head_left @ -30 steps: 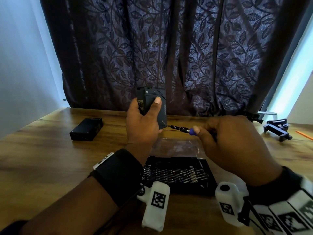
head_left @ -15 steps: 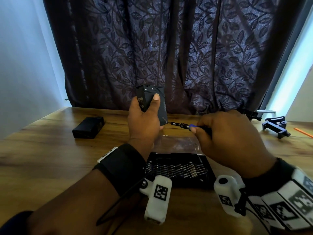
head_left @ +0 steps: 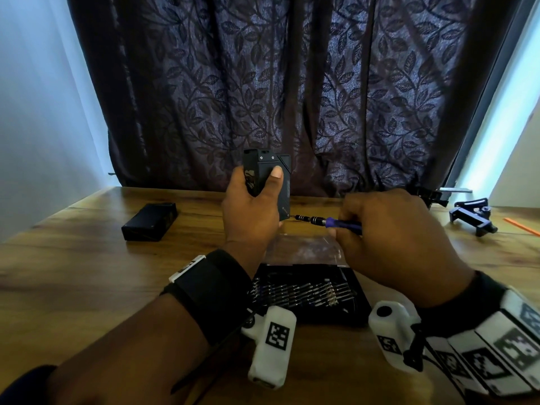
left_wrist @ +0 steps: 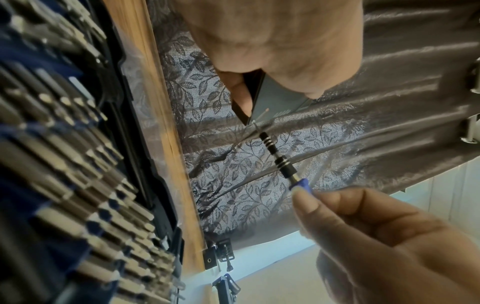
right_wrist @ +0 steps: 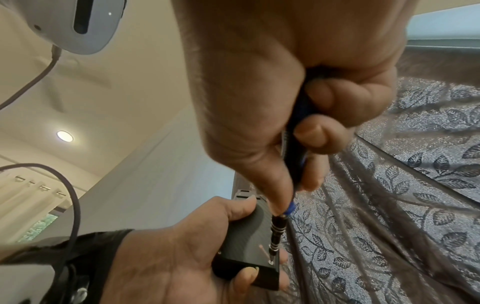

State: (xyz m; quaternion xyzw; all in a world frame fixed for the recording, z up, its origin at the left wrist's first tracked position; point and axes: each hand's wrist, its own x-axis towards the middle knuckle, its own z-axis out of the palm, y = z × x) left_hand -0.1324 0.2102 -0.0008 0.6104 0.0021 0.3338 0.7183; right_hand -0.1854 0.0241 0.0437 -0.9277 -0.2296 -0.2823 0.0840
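My left hand (head_left: 251, 209) grips a small black box-shaped device (head_left: 267, 168) upright above the table, thumb across its face. My right hand (head_left: 385, 229) holds a thin screwdriver (head_left: 324, 222) with a blue handle and black knurled shaft, lying level. Its tip meets a screw at the device's lower right corner (right_wrist: 271, 262). In the left wrist view the screwdriver (left_wrist: 280, 162) runs from the right hand's fingertips (left_wrist: 301, 197) up to the device's corner (left_wrist: 275, 105). In the right wrist view the fingers curl round the blue handle (right_wrist: 296, 148), and the left hand (right_wrist: 182, 257) cradles the device (right_wrist: 246, 242).
An open black case of screwdriver bits (head_left: 304, 290) lies on the wooden table (head_left: 87, 273) just below both hands, with a clear plastic sheet (head_left: 304, 247) behind it. A second black box (head_left: 149, 222) sits at left. A black clamp (head_left: 470, 217) and an orange strip (head_left: 523, 226) lie far right. Dark curtain (head_left: 292, 83) behind.
The hands and device sit slightly higher in the head view than a second ago. The screwdriver tip stays at the device's lower right corner, and more of the blue handle shows.
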